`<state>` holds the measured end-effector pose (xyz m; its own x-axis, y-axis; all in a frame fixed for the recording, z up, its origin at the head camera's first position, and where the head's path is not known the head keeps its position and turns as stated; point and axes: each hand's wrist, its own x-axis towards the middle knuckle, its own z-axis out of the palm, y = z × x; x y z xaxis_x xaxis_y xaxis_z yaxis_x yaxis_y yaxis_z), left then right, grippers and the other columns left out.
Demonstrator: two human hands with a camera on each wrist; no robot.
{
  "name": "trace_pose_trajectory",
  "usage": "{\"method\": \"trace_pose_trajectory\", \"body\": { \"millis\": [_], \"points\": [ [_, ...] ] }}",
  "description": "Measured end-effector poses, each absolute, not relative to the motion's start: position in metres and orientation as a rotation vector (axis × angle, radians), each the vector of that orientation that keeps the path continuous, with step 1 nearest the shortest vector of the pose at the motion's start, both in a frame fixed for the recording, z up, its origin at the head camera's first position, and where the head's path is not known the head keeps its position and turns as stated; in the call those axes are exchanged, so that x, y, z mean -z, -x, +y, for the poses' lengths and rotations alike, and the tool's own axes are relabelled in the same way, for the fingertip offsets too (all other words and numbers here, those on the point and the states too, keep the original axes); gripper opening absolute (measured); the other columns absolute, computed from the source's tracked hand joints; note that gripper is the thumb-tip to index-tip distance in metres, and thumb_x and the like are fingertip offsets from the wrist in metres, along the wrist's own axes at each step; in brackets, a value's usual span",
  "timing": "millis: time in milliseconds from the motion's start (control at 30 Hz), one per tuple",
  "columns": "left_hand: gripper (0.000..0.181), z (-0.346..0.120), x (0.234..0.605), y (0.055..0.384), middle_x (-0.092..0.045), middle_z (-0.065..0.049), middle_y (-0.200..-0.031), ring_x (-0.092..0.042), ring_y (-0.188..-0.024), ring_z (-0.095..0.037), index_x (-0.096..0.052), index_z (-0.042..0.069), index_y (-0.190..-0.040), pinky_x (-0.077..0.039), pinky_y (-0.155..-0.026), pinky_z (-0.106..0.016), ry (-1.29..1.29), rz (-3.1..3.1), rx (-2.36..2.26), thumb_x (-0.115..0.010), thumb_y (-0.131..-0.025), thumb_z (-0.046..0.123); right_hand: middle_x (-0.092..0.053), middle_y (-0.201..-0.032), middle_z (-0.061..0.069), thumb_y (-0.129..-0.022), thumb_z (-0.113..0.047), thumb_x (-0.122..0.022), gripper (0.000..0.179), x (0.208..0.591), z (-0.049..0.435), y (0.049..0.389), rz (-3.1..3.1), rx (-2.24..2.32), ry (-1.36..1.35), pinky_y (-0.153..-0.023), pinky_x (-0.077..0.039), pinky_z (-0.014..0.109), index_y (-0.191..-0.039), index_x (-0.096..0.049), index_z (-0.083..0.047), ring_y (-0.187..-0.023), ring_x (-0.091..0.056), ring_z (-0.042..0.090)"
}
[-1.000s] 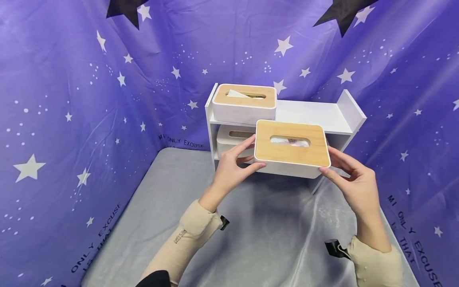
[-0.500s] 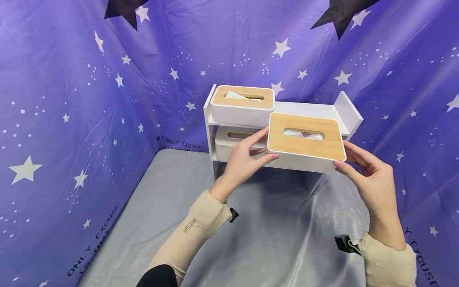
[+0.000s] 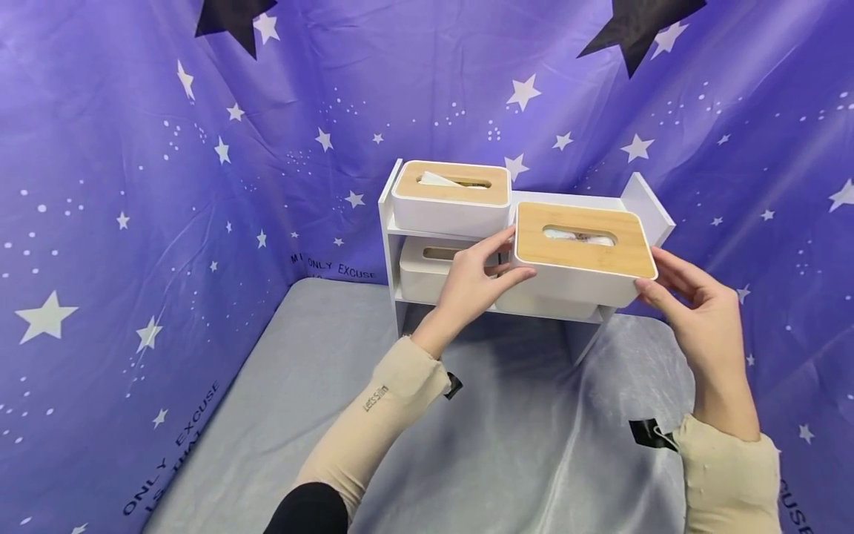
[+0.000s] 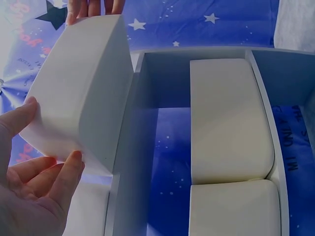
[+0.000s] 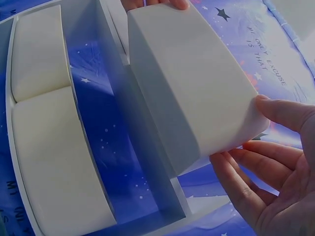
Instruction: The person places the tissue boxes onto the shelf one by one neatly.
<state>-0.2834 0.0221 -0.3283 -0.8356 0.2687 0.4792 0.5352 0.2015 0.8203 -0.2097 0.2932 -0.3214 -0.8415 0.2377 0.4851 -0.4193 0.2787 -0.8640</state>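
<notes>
A white tissue box with a wooden lid [image 3: 587, 256] is held between both hands at the front right of the white shelf's top board. My left hand [image 3: 470, 285] grips its left end, thumb at the front and fingers curled round the side. At the opposite end my right hand [image 3: 710, 315] grips it likewise. White tissue shows inside the lid's slot. In the left wrist view, the box's white underside [image 4: 69, 83] appears tilted against the shelf edge; whether it bears on the board cannot be told. Another wood-lidded tissue box [image 3: 454, 216] stands on the top board's left half.
The white two-tier shelf [image 3: 647, 208] has raised side panels. Its lower tier bears a white box at left [image 3: 423, 280] and one at right [image 4: 229, 123], side by side. Grey cloth [image 3: 494, 445] covers the surface in front; a purple starry curtain [image 3: 414, 74] surrounds it.
Both hands have carried the tissue box to the right and toward the back, over the shelf's right half. More of the lower right box now shows beneath it.
</notes>
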Motion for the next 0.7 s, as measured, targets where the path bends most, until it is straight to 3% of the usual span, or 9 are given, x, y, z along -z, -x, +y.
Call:
{"method": "trace_pose_trajectory", "body": {
  "millis": [300, 700],
  "points": [
    [0.064, 0.038, 0.327, 0.292, -0.07, -0.011, -0.126, -0.074, -0.103, -0.018, -0.059, 0.011, -0.139, -0.057, -0.079, -0.01, 0.691, -2.166, 1.644, -0.083, -0.081, 0.021, -0.076, -0.091, -0.014, -0.086, 0.005, -0.072, 0.038, 0.325, 0.287, 0.227, -1.859, -1.609, -0.107, -0.065, -0.057, 0.008, -0.124, -0.067, 0.004, -0.071, -0.069, -0.001],
    [0.04, 0.051, 0.326, 0.293, -0.058, -0.015, -0.121, -0.065, -0.118, -0.023, -0.059, 0.0, -0.122, -0.055, -0.09, -0.011, 0.649, -2.049, 1.679, -0.076, -0.088, 0.011, -0.069, -0.096, -0.022, -0.091, -0.009, -0.072, 0.034, 0.325, 0.28, 0.245, -1.889, -1.372, 0.033, -0.07, -0.054, 0.004, -0.124, -0.068, -0.003, -0.081, -0.066, -0.005]
  ]
}}
